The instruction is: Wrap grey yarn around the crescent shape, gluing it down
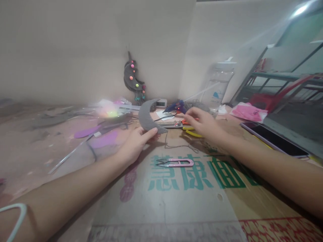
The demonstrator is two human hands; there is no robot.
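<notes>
My left hand (137, 143) pinches the lower end of a grey, yarn-wrapped crescent (146, 116), holding it tilted above the table. A loose strand of grey yarn (176, 146) trails below it over the cardboard. My right hand (202, 122) reaches in with its fingers slightly bent and apart, and nothing shows in them. It hovers by a dark blue glue gun (175, 107) and scissors with orange and yellow handles (188, 128). Pink thread snips (179, 163) lie in front of both hands.
A finished-looking crescent ornament with pom-poms (131, 77) hangs against the wall. A clear bottle (219, 85), a pink packet (248, 112) and a phone (276, 138) are on the right. Purple pieces (87, 131) and plastic bags (111, 109) lie left. Printed cardboard (164, 205) covers the front.
</notes>
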